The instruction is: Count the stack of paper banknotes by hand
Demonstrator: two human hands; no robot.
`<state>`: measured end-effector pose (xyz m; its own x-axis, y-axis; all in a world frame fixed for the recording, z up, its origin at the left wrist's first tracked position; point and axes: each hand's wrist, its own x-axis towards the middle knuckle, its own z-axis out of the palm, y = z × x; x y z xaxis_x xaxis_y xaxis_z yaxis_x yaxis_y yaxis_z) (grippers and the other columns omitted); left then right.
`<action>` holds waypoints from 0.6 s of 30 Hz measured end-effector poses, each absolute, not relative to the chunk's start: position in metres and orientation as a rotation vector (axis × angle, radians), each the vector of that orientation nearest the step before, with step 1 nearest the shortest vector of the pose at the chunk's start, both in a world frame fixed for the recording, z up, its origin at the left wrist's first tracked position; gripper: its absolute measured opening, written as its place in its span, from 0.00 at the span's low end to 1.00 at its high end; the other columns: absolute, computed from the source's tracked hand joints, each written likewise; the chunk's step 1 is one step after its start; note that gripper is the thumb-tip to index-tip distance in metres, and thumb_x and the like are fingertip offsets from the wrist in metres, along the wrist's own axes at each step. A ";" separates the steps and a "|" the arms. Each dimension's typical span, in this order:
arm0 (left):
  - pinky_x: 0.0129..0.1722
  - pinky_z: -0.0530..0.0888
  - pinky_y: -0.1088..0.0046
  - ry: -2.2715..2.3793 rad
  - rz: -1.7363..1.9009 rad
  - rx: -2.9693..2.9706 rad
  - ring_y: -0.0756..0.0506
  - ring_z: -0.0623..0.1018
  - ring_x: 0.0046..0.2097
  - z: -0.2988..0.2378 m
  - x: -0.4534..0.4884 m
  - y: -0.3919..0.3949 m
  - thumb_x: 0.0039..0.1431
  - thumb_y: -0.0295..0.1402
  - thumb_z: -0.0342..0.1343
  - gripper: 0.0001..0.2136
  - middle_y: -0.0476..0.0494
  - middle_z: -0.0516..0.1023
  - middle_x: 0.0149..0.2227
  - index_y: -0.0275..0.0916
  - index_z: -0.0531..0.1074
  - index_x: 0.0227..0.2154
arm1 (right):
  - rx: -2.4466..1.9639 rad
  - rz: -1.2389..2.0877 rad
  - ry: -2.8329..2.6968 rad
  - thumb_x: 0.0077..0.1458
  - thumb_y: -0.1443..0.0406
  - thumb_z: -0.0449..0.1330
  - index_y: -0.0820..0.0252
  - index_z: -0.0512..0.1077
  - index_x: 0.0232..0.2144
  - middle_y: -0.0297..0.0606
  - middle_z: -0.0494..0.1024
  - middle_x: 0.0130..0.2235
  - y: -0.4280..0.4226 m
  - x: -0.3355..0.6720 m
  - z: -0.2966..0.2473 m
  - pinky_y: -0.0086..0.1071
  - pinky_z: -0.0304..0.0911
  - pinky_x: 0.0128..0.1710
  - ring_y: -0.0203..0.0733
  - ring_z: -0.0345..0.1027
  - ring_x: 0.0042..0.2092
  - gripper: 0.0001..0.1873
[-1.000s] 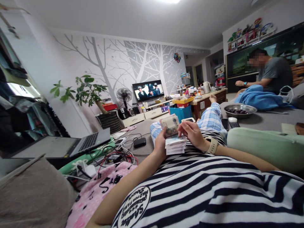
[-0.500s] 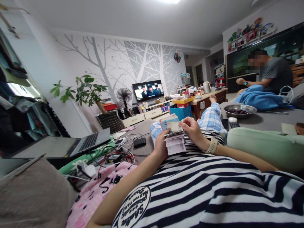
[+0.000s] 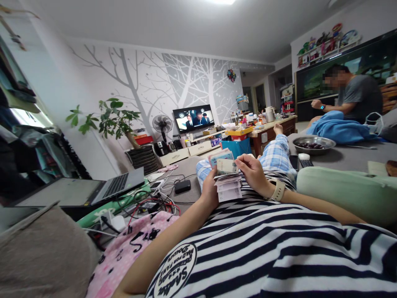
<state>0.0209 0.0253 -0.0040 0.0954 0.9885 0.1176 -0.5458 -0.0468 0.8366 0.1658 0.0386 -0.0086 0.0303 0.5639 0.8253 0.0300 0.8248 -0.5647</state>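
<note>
Above my lap, my left hand (image 3: 211, 188) is closed around a stack of banknotes (image 3: 228, 187), its thumb lying over the near side. The stack is folded or fanned, with pale ends hanging down and bluish and pinkish notes sticking up behind. A greyish-beige banknote (image 3: 226, 165) faces me at the front of the upper part. My right hand (image 3: 252, 170), with a pale watch on its wrist, pinches that note's right edge between thumb and fingers. The fingers behind the stack are hidden.
At left lie an open laptop (image 3: 120, 186), tangled cables and a black box (image 3: 182, 186). To the right are a metal bowl (image 3: 328, 150) of dark round fruit, a remote (image 3: 306, 163) and a green cushion (image 3: 341, 190). Another person (image 3: 359, 95) sits at far right.
The greyish-beige note now stands out flatter and more fully visible, its right edge still in my right fingers. My left thumb has shifted slightly left. The other person's hand rose a little.
</note>
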 end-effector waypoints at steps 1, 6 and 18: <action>0.50 0.73 0.58 0.640 1.390 0.897 0.35 0.78 0.47 -0.004 0.021 0.026 0.46 0.45 0.62 0.20 0.39 0.81 0.38 0.39 0.75 0.40 | -0.486 0.439 -1.503 0.58 0.55 0.55 0.59 0.68 0.25 0.32 0.67 0.24 0.038 0.166 -0.009 0.30 0.55 0.30 0.37 0.58 0.29 0.16; 0.50 0.73 0.60 0.654 1.447 0.884 0.35 0.78 0.47 -0.005 0.021 0.029 0.47 0.43 0.62 0.19 0.40 0.81 0.37 0.38 0.75 0.40 | -0.448 0.481 -1.507 0.59 0.55 0.55 0.59 0.69 0.27 0.31 0.66 0.25 0.037 0.166 -0.010 0.30 0.54 0.29 0.35 0.57 0.27 0.15; 0.50 0.74 0.60 0.655 1.445 0.889 0.36 0.78 0.47 -0.005 0.021 0.028 0.47 0.40 0.61 0.17 0.40 0.81 0.37 0.38 0.75 0.39 | -0.420 0.543 -1.525 0.59 0.53 0.55 0.59 0.69 0.28 0.31 0.64 0.25 0.034 0.165 -0.009 0.30 0.53 0.26 0.34 0.55 0.26 0.16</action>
<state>0.0207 0.0280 -0.0046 0.0518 0.9896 0.1345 -0.5511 -0.0840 0.8302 0.1653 0.0343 -0.0092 -0.0320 0.5748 0.8177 -0.0709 0.8147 -0.5755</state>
